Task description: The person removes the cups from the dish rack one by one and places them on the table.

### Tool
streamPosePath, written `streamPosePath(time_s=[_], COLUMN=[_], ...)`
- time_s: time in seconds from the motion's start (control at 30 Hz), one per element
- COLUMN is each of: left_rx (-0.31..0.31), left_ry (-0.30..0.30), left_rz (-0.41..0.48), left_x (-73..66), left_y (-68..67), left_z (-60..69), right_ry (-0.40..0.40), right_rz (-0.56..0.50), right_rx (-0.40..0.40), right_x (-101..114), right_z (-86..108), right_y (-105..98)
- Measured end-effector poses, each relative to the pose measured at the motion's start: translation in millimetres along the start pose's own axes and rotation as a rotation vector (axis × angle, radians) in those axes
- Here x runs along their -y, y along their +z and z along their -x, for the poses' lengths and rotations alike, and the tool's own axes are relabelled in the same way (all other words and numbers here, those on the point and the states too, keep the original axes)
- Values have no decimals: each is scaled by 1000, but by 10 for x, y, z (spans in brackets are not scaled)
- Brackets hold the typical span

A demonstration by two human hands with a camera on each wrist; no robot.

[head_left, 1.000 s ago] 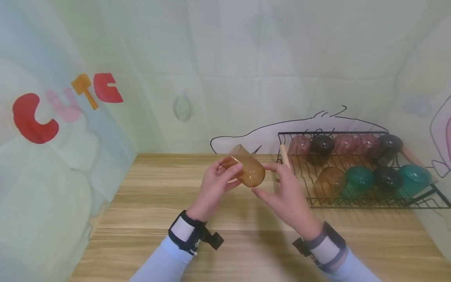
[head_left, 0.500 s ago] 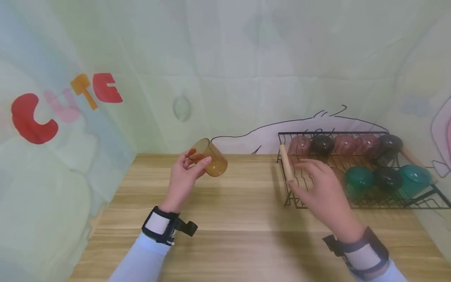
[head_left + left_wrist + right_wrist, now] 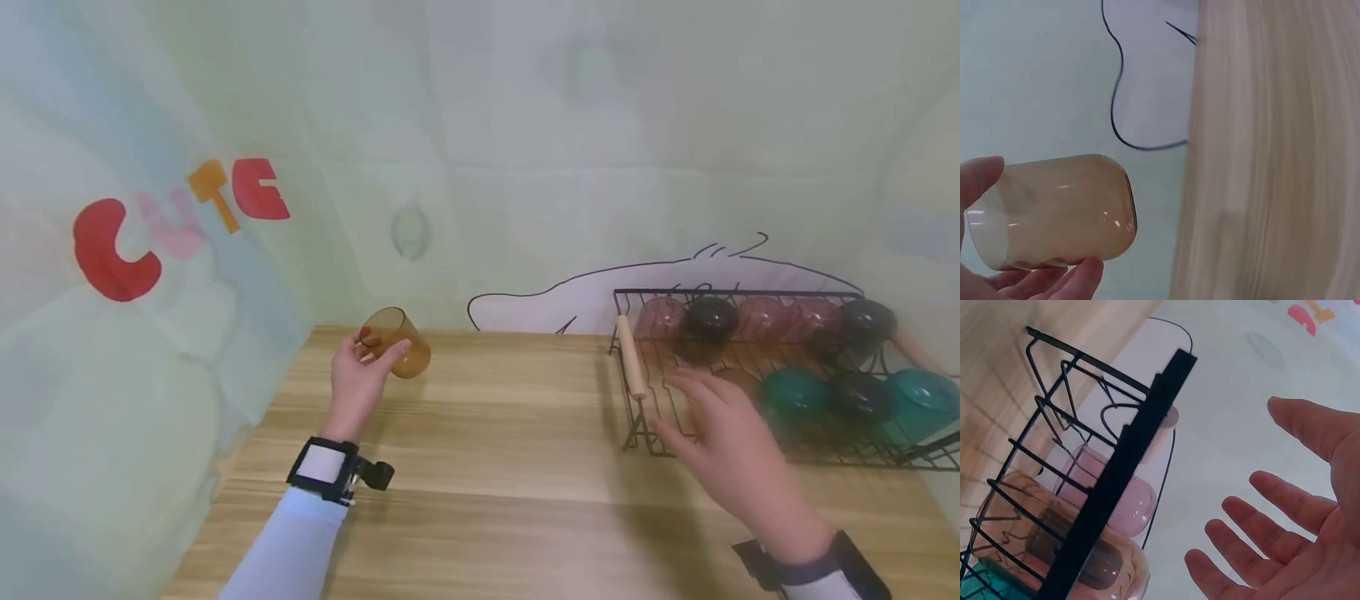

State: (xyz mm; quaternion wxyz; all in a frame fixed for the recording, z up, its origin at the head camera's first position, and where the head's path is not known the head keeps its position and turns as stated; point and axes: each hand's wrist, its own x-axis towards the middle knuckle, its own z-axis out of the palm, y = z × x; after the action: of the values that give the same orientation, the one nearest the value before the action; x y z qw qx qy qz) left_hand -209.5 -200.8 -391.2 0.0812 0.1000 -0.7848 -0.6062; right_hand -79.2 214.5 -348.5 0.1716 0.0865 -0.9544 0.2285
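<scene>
An amber glass [image 3: 408, 354] is tilted in my left hand [image 3: 360, 383], its mouth up and to the left, its base low on the right. In the left wrist view the thumb lies on one side of the glass [image 3: 1066, 212] and the fingers curl round the other. My right hand [image 3: 738, 450] holds nothing; its fingers are spread in front of the rack's left part. The right wrist view shows that hand [image 3: 1285, 531] beside the black wire rack [image 3: 1113, 469], apart from it.
The wire rack [image 3: 648, 433] with wooden handles [image 3: 632, 357] holds two rows of upturned glasses: pink [image 3: 763, 318], dark [image 3: 711, 321], teal [image 3: 797, 396] and amber. Behind the wooden table [image 3: 495, 450] hangs a printed cloth [image 3: 525, 225].
My left hand has carried the amber glass to the left and away from my right hand. My right hand has let go and moved right, to the rack. The head view has shifted slightly.
</scene>
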Motion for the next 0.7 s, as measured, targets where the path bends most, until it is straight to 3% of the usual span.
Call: streamPosePath(time_s=[0.23,0.43,0.7], left_rx=[-107,-133,-162], left_ry=[31,57,20], left_rz=[-66,-91,-124], left_x=[235,367,496], left_y=[-94,-145,-258], left_z=[-145,-255,-327], right_ry=[-60,-130,-131], right_rz=[26,23,36], right_rx=[15,-56,-47], right_x=[75,59,39], right_z=[49,54,37], right_y=[91,188,233])
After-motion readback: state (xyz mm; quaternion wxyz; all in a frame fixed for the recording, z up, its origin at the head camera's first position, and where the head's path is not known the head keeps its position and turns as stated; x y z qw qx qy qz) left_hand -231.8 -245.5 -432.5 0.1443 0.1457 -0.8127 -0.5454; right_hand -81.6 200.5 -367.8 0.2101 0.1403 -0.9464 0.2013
